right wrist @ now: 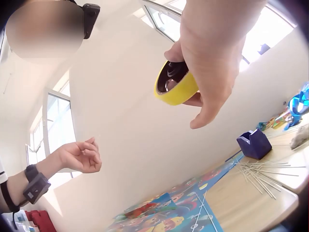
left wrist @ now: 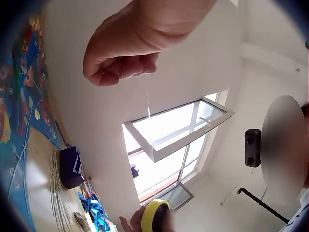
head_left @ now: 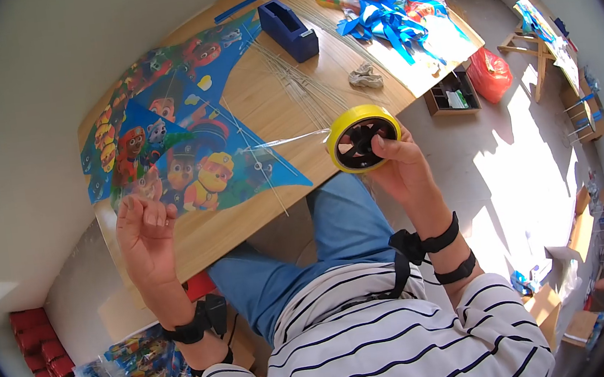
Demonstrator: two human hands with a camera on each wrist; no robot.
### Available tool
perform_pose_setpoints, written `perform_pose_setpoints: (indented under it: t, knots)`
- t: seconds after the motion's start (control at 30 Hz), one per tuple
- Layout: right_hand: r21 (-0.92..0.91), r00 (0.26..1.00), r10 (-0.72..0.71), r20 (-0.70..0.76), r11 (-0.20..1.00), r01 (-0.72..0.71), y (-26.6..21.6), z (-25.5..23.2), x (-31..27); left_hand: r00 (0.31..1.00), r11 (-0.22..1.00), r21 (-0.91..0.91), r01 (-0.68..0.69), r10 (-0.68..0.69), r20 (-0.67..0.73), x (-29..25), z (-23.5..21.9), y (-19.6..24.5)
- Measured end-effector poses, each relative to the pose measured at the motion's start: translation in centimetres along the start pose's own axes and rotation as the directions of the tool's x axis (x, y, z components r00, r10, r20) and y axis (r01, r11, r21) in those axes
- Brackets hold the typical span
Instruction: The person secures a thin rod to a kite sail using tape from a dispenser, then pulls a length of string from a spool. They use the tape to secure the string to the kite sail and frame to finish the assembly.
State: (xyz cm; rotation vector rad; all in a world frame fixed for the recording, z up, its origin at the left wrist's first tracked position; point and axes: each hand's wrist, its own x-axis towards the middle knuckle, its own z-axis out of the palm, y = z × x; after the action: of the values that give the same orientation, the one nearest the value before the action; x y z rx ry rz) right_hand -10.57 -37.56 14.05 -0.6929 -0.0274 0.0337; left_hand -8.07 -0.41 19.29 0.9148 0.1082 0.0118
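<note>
My right hand (head_left: 404, 168) grips a yellow-rimmed tape roll (head_left: 365, 110) by its black core, above the table's front edge. From the roll a thin clear tape strip (head_left: 285, 141) stretches left through the air. My left hand (head_left: 148, 237) is raised at the left, fingers curled in; the strip runs towards it, and its far end is too faint to see. In the left wrist view the strip (left wrist: 149, 111) rises close to the curled fingers. Below lie blue cartoon-printed sheets (head_left: 198, 175) with thin white sticks (head_left: 240, 126) across them.
A dark blue tape dispenser (head_left: 289, 30), more thin sticks (head_left: 297, 83) and a crumpled beige item (head_left: 365, 76) are on the wooden table (head_left: 196, 243). Blue ribbons (head_left: 395, 22) lie at the back right. A red bag (head_left: 489, 75) and an open box (head_left: 453, 98) stand beyond the edge.
</note>
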Motion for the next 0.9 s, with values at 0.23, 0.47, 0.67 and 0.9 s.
perform_pose_setpoints:
  t: [0.23, 0.47, 0.67, 0.9]
  knots:
    - [0.308, 0.993, -0.055, 0.107, 0.951, 0.02, -1.6, -0.8, 1.2, 0.96, 0.971, 0.049, 0.235, -0.24, 0.147, -5.1, 0.6, -1.2]
    - [0.343, 0.983, -0.112, 0.146, 0.938, 0.056, -2.4, -1.1, 2.7, 0.966, 0.921, 0.338, 0.195, -0.239, 0.094, -7.3, 0.8, -3.4]
    - [0.378, 0.988, -0.115, 0.1, 0.923, 0.069, -3.0, 0.0, 2.5, 0.959, 0.936, 0.248, 0.249, -0.274, 0.073, -7.8, 0.7, -3.5]
    - [0.389, 0.98, -0.167, 0.107, 0.914, 0.113, -3.9, 0.9, 2.5, 0.958, 0.895, 0.386, 0.223, -0.275, 0.085, -9.1, 2.3, -4.0]
